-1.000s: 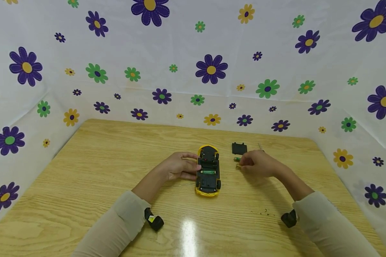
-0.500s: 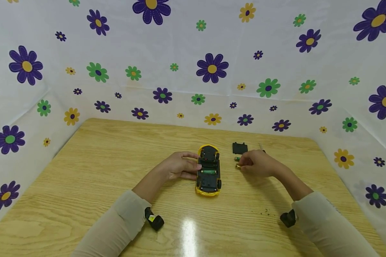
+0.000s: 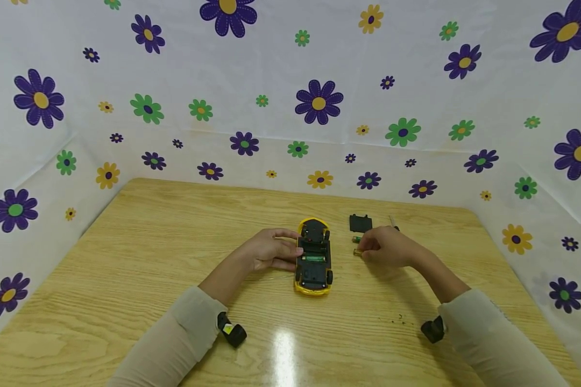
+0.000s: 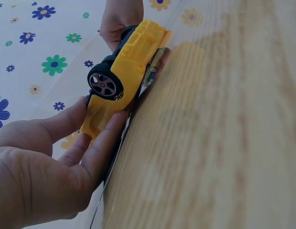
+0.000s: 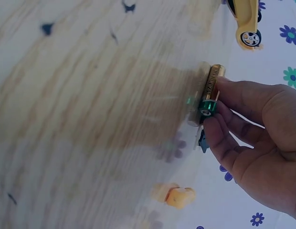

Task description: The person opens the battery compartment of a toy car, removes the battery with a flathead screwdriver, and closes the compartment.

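Observation:
A yellow toy car (image 3: 314, 277) lies upside down on the wooden table, wheels up, its battery compartment uncovered. One green battery (image 3: 313, 259) sits in that compartment. My left hand (image 3: 268, 250) holds the car by its left side, the thumb on the underside edge and fingers against the body in the left wrist view. To the right, my right hand (image 3: 387, 246) pinches a gold-and-green battery (image 5: 212, 86) between thumb and fingers, low at the tabletop. Just beyond it lies another green battery (image 3: 355, 239), partly hidden by the right hand.
A black battery cover (image 3: 360, 223) lies beyond the right hand. Beside it is a thin metal shaft (image 3: 392, 221) with a dark part, mostly hidden by the hand. Small dark bits (image 3: 401, 318) are scattered nearer on the right. Flower-printed cloth (image 3: 271, 118) surrounds the table's back and sides.
The pinched battery has shifted and turned slightly in my right hand's fingers. My left hand and the car stay in place.

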Available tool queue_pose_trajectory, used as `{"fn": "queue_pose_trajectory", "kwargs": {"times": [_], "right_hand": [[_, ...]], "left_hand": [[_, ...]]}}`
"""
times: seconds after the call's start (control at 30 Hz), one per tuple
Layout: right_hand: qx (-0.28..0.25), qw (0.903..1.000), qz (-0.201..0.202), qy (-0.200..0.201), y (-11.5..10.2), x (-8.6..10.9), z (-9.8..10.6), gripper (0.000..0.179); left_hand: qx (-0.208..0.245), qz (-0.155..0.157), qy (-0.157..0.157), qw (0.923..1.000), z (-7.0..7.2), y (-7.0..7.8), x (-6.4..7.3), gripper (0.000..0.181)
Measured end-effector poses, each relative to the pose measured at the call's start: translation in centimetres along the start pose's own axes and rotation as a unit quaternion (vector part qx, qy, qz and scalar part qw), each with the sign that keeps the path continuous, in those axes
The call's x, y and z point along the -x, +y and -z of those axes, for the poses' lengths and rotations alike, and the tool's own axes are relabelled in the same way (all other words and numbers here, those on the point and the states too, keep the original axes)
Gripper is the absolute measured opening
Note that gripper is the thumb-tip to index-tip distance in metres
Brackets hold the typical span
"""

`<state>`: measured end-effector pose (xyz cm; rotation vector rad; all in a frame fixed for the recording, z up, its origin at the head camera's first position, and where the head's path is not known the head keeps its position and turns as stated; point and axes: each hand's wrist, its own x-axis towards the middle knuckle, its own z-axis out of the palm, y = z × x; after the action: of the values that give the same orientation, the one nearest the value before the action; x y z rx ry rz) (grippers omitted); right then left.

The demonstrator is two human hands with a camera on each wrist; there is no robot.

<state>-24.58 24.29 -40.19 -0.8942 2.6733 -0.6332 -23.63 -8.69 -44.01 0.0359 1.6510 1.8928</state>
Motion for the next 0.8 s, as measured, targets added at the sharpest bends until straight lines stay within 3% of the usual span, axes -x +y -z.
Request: {"fn": "queue_pose_trajectory", "kwargs": {"times": [0.3, 0.8], "right_hand": [[0.003, 0.9998, 0.001, 0.018, -1.6, -0.4, 0.7, 0.011], [0.009, 0.9987, 0.048, 0.012, -6.0, -2.1, 0.3, 0.020]], "left_hand": [[0.003, 0.002, 0.001, 1.0000, -0.1, 0.1, 0.0, 0.048], [0.008, 0.006, 0.005, 0.9999, -0.1, 0.2, -0.1, 0.049]]}}
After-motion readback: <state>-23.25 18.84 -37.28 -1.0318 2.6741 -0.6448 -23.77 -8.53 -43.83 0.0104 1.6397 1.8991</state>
